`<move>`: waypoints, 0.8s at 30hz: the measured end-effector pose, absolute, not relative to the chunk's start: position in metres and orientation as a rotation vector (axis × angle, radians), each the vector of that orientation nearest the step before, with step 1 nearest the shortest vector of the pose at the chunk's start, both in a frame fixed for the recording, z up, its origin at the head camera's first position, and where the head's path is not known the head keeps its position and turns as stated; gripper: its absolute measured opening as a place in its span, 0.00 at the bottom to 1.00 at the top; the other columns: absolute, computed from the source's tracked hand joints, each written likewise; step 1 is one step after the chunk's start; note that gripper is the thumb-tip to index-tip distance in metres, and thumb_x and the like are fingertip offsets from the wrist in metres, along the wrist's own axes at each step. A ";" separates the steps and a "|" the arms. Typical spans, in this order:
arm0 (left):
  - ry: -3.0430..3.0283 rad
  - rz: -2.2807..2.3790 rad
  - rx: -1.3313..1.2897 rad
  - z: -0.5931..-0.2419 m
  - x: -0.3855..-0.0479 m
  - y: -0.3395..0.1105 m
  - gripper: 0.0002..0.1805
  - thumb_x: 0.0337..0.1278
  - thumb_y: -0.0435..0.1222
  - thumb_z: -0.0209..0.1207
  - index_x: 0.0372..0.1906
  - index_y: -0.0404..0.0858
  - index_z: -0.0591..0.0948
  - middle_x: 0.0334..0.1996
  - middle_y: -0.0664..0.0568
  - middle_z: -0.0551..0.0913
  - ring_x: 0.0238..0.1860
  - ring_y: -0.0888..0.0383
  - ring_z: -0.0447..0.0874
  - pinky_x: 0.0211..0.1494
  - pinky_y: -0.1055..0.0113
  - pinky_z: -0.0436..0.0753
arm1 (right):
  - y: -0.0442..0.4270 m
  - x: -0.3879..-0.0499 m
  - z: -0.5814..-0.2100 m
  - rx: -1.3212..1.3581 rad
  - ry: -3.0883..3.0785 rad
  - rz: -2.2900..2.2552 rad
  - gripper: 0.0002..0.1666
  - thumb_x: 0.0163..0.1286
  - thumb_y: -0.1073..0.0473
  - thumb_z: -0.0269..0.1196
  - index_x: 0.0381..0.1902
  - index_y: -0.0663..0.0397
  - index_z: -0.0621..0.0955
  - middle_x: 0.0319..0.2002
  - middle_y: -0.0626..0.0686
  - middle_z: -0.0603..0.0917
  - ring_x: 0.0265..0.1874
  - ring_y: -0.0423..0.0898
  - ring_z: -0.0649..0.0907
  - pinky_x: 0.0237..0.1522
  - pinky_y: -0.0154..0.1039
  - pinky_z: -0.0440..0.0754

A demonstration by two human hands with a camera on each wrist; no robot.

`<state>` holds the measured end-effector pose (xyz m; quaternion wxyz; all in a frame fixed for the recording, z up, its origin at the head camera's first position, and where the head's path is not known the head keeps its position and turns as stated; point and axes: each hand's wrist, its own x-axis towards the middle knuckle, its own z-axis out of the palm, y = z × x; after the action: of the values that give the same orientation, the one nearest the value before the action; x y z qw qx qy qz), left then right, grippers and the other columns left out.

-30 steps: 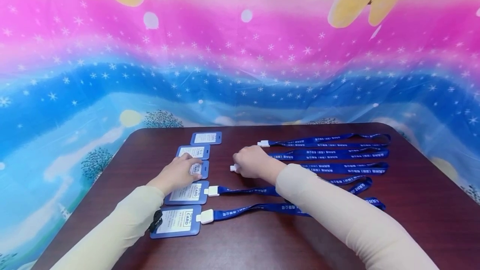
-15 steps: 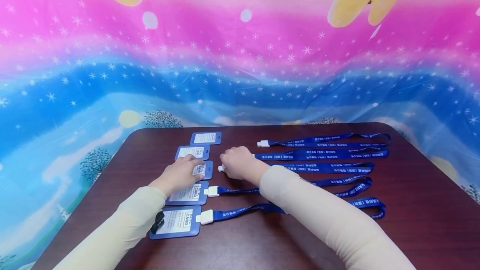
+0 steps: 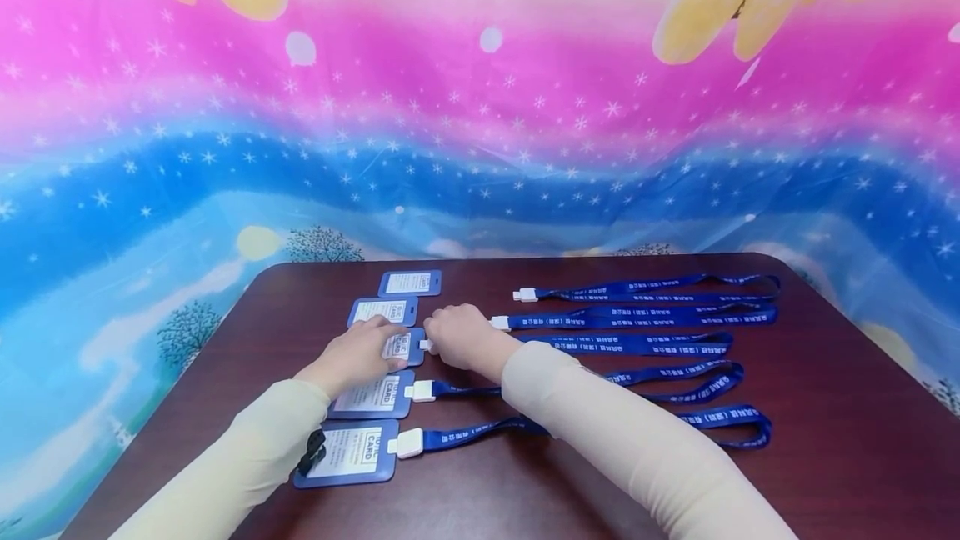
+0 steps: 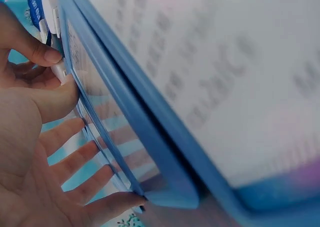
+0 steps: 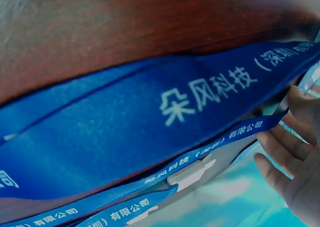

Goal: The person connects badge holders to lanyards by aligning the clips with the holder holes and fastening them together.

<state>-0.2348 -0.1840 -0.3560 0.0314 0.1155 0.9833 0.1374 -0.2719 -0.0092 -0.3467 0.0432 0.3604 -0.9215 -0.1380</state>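
Note:
In the head view my left hand (image 3: 352, 357) grips a blue-framed badge holder (image 3: 411, 347), the middle one of a column. The left wrist view has the thumb at one edge of this badge holder (image 4: 107, 114) and the fingers spread behind it. My right hand (image 3: 467, 338) pinches the white clip (image 3: 427, 345) of a blue lanyard (image 3: 637, 345) at the holder's slotted end. The fingers hide most of that clip, and I cannot tell whether it is hooked in. In the right wrist view the lanyard strap (image 5: 250, 129) runs up to my right hand (image 5: 295, 157).
Nearer me, two badge holders, one of them the front holder (image 3: 348, 452), are joined to lanyards by white clips (image 3: 410, 443). Farther back lie two unattached holders, including the rear one (image 3: 410, 282), and two separate lanyards (image 3: 637, 288). A patterned cloth (image 3: 480, 148) hangs behind the dark table (image 3: 480, 490).
My right hand has moved left with the lanyard clip, up to the badge holder. My left hand has shifted slightly right with the badge holder.

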 end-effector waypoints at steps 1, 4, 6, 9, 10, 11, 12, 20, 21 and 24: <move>3.032 0.434 0.360 -0.356 -0.235 -0.184 0.29 0.57 0.43 0.69 0.64 0.41 0.78 0.62 0.41 0.75 0.61 0.41 0.72 0.63 0.42 0.73 | -0.010 -0.272 -0.348 1.106 -2.812 -0.415 0.18 0.71 0.47 0.63 0.53 0.50 0.84 0.42 0.48 0.85 0.40 0.43 0.84 0.46 0.37 0.83; 3.039 0.482 0.366 -0.357 -0.236 -0.184 0.28 0.55 0.40 0.71 0.62 0.40 0.80 0.60 0.40 0.76 0.59 0.41 0.74 0.62 0.42 0.73 | -0.011 -0.272 -0.352 1.115 -2.795 -0.396 0.18 0.71 0.49 0.64 0.53 0.51 0.83 0.43 0.49 0.85 0.41 0.43 0.84 0.47 0.36 0.83; 3.044 0.512 0.364 -0.358 -0.237 -0.184 0.28 0.54 0.39 0.71 0.61 0.39 0.81 0.59 0.40 0.77 0.59 0.41 0.75 0.62 0.43 0.74 | -0.011 -0.272 -0.353 1.113 -2.794 -0.380 0.19 0.70 0.49 0.64 0.54 0.52 0.83 0.43 0.50 0.85 0.42 0.43 0.83 0.48 0.36 0.83; 3.053 0.550 0.359 -0.359 -0.239 -0.182 0.27 0.53 0.38 0.72 0.60 0.37 0.81 0.57 0.40 0.79 0.58 0.41 0.76 0.62 0.43 0.74 | -0.012 -0.271 -0.354 1.109 -2.780 -0.389 0.20 0.71 0.49 0.65 0.55 0.52 0.83 0.45 0.50 0.85 0.43 0.44 0.83 0.48 0.36 0.83; 3.057 0.558 0.359 -0.360 -0.240 -0.182 0.27 0.53 0.38 0.72 0.60 0.37 0.81 0.57 0.39 0.79 0.57 0.41 0.76 0.62 0.43 0.74 | -0.013 -0.271 -0.355 1.104 -2.775 -0.391 0.20 0.70 0.49 0.65 0.55 0.53 0.83 0.45 0.50 0.85 0.43 0.44 0.83 0.49 0.36 0.83; 3.061 0.569 0.358 -0.360 -0.240 -0.182 0.27 0.53 0.37 0.72 0.59 0.36 0.82 0.57 0.39 0.79 0.57 0.41 0.77 0.62 0.43 0.74 | -0.014 -0.271 -0.355 1.101 -2.767 -0.401 0.20 0.71 0.49 0.64 0.56 0.53 0.83 0.45 0.51 0.85 0.43 0.44 0.83 0.48 0.36 0.83; 3.064 0.578 0.353 -0.360 -0.240 -0.182 0.27 0.52 0.37 0.72 0.59 0.36 0.82 0.56 0.39 0.79 0.57 0.40 0.77 0.62 0.43 0.74 | -0.015 -0.270 -0.355 1.097 -2.759 -0.411 0.20 0.71 0.49 0.64 0.56 0.53 0.82 0.45 0.51 0.85 0.43 0.44 0.83 0.49 0.36 0.83; 3.068 0.638 0.342 -0.360 -0.238 -0.180 0.27 0.50 0.37 0.73 0.57 0.34 0.83 0.56 0.38 0.80 0.59 0.40 0.77 0.62 0.44 0.74 | -0.018 -0.263 -0.358 1.060 -2.707 -0.474 0.20 0.70 0.54 0.65 0.57 0.55 0.82 0.43 0.52 0.84 0.42 0.45 0.83 0.47 0.37 0.84; 3.065 0.645 0.344 -0.360 -0.238 -0.180 0.27 0.50 0.37 0.74 0.57 0.34 0.83 0.56 0.38 0.80 0.59 0.40 0.77 0.63 0.44 0.74 | -0.018 -0.263 -0.358 1.058 -2.702 -0.482 0.19 0.70 0.55 0.65 0.57 0.55 0.82 0.43 0.52 0.84 0.42 0.45 0.83 0.47 0.37 0.84; 3.062 0.650 0.345 -0.361 -0.239 -0.180 0.27 0.50 0.37 0.74 0.57 0.34 0.83 0.56 0.39 0.80 0.60 0.40 0.76 0.63 0.45 0.73 | -0.018 -0.262 -0.358 1.060 -2.691 -0.499 0.20 0.69 0.54 0.66 0.56 0.55 0.82 0.43 0.52 0.84 0.41 0.45 0.84 0.46 0.37 0.84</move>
<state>-0.2386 -0.1799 -0.3614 -0.0037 0.1096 0.9723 0.2065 -0.2623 -0.0184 -0.3584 0.1033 0.3591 -0.9120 -0.1692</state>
